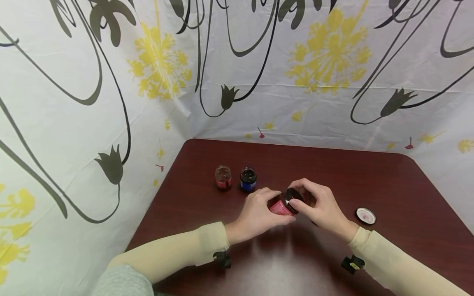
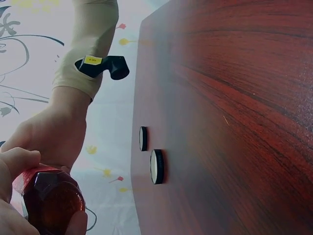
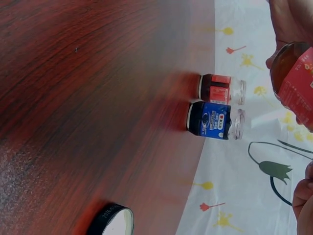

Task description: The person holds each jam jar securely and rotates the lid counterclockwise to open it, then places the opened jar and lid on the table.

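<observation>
My left hand (image 1: 255,211) grips a dark-filled glass jar with a red label (image 1: 280,208), held tilted above the table. My right hand (image 1: 320,203) has its fingers and thumb round the jar's black lid (image 1: 293,197). The jar's dark base (image 2: 58,208) faces the left wrist camera, and the red label (image 3: 299,90) shows in the right wrist view. Beyond my left hand stand two lidless jars, upright: a red-labelled jar (image 1: 223,178), partly filled, and a blue-labelled jar (image 1: 248,179) with dark contents.
A black-rimmed lid (image 1: 365,216) lies with its pale inside up, right of my right hand. The left wrist view has two lids, one nearer (image 2: 157,166) and one farther (image 2: 143,138). The dark red table (image 1: 333,164) meets a patterned cloth (image 1: 259,119) behind and beside it.
</observation>
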Motion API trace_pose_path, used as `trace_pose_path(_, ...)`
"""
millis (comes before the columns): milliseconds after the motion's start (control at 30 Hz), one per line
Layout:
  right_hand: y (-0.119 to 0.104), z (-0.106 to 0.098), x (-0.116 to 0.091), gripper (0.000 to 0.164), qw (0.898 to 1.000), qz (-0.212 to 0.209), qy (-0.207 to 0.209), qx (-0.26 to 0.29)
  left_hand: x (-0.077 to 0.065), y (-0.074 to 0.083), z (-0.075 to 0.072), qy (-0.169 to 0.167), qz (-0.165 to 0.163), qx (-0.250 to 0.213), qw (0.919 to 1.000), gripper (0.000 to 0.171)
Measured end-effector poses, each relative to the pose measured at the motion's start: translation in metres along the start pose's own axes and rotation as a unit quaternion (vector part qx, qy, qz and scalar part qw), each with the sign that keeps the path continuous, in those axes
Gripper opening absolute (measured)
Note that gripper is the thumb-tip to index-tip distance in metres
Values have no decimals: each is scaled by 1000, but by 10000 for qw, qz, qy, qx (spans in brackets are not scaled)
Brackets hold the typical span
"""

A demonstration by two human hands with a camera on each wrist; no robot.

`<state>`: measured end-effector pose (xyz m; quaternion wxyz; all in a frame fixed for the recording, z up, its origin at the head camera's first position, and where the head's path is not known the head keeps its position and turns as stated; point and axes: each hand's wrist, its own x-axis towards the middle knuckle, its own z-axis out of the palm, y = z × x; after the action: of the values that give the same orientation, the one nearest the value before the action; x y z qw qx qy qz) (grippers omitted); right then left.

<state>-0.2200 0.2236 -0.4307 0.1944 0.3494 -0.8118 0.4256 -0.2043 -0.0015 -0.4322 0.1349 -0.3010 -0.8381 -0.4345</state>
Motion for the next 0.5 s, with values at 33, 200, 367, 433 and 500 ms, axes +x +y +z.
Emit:
trace_pose_path(33,0,0,0,37,10000,0,-3,6,0,0,0,-8,-12,-3,10000,54)
trace_pose_path(200,1,-1,-2,37,10000,-22,-48,85,0,0,1,-34,-63,-81,9999,52)
trace_pose_path(367,0,-2,-2,38,9998,-39,-151,153,-1,1,0,-86,-119,-265,9995,51)
trace_pose_path(433,0,-2,-3,39,9997,-44,-180,152,-2,2,0,-123,-161,-340,9992,51)
trace_pose_path(500,0,-1,-3,39,9997,-54,-200,142,-2,1,0,-160,-197,-393,9989,51)
